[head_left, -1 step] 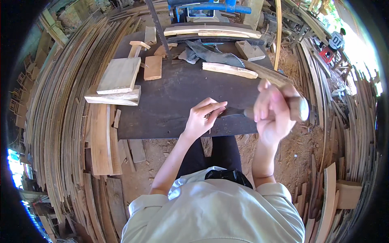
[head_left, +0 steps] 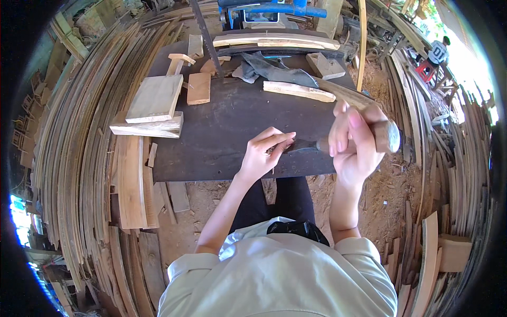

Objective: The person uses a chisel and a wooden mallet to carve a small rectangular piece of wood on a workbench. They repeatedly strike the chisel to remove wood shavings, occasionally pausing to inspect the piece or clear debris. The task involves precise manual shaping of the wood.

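Observation:
Over the near part of the dark work table (head_left: 227,119), my right hand (head_left: 355,140) is wrapped round the wooden handle of a chisel-like tool (head_left: 392,136). The handle's rounded butt sticks out to the right of the fist. Its dark, flat blade runs left toward my left hand (head_left: 264,152). There, thumb and fingertips are pinched together at the blade's far end. Those fingers hide the tip, and whether anything else is between them I cannot make out.
Boards (head_left: 154,98) are stacked at the table's left, beside a small block (head_left: 199,88). A grey cloth (head_left: 277,68), a pale wood strip (head_left: 299,91) and another block (head_left: 325,66) lie toward the back. Long planks (head_left: 79,142) line both sides. A person (head_left: 438,53) sits far right.
My right hand and the tool's handle have shifted slightly away from me and look less blurred. The left hand keeps its place.

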`<state>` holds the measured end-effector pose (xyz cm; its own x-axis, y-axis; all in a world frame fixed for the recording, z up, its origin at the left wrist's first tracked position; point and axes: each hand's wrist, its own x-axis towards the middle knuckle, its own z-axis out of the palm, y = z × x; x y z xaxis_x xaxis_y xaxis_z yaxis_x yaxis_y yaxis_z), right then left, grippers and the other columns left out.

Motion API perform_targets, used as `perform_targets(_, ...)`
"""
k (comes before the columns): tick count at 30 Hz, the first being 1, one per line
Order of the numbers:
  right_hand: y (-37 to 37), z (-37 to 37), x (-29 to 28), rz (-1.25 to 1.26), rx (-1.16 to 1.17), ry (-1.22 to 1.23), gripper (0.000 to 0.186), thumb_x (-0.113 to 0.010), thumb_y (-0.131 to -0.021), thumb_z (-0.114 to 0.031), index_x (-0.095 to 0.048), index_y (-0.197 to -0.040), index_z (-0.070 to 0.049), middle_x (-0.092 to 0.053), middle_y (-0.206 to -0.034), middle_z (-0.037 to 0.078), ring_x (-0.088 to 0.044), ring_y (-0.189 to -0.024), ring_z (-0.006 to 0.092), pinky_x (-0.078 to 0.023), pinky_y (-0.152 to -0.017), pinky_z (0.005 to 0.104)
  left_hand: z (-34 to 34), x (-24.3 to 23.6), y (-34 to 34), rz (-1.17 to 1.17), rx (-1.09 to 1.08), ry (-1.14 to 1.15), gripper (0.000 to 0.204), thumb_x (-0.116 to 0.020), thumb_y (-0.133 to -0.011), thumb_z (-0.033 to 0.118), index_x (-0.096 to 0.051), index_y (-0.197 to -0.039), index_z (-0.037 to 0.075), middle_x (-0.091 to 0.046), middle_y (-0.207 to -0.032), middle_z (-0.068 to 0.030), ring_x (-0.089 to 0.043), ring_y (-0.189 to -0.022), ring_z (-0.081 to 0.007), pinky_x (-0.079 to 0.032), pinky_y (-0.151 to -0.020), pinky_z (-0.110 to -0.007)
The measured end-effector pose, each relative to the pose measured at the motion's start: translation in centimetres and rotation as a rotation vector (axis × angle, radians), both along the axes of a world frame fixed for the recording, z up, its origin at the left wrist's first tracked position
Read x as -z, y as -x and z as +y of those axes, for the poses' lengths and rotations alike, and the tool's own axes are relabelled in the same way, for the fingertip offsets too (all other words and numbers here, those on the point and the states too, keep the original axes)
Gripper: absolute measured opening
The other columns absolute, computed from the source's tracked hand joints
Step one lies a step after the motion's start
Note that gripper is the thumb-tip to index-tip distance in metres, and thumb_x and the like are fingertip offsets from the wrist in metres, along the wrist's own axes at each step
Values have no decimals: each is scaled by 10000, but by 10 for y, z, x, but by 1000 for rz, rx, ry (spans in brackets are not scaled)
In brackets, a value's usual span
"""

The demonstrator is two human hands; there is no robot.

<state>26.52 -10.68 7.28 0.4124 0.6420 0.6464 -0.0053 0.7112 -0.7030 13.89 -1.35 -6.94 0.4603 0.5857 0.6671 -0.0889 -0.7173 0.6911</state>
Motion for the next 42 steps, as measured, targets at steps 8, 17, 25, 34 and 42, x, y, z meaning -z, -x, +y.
perform_targets(8, 3, 15, 0, 60, 62, 33, 200, -623, -856, 10, -530, -679, 8, -484, -486, 32, -424, -372, 73, -301, -365, 227, -2, -3, 2, 13, 26, 45, 249, -642, -798, -90, -699, -1007, 32, -656, -822, -85, -658, -727, -177, -523, -645, -273)
perform_targets(17, -3, 14, 1, 90, -49, -57, 160, -626, -854, 1, -549, -714, 9, -488, -501, 29, -436, -378, 78, -313, -354, 232, 1, -3, 1, 9, 8, 29, 241, -642, -799, -84, -703, -1004, 29, -665, -819, -80, -657, -726, -175, -519, -638, -273)
perform_targets(25, -5, 13, -1, 101, -67, -48, 155, -607, -854, 17, -541, -714, 20, -475, -493, 32, -422, -374, 80, -315, -349, 238, 0, -1, 1, -2, -11, 55, 232, -650, -797, -80, -707, -995, 27, -664, -818, -75, -657, -717, -166, -517, -636, -267)
perform_targets(34, -7, 9, 4, 82, -106, -19, 175, -560, -860, 11, -480, -707, -18, -476, -541, 57, -406, -388, 103, -361, -504, 267, 4, 6, -2, -75, -121, 181, 201, -638, -830, -56, -689, -1014, 7, -641, -829, -84, -652, -724, -145, -557, -654, -244)
perform_targets(42, -14, -18, 11, -146, -46, -68, 211, -460, -858, -16, -377, -685, -104, -418, -476, 19, -355, -360, 106, -333, -774, 376, 6, 10, -1, -142, -182, 327, 169, -600, -883, -3, -663, -1038, 16, -639, -897, -87, -653, -824, -148, -563, -677, -265)
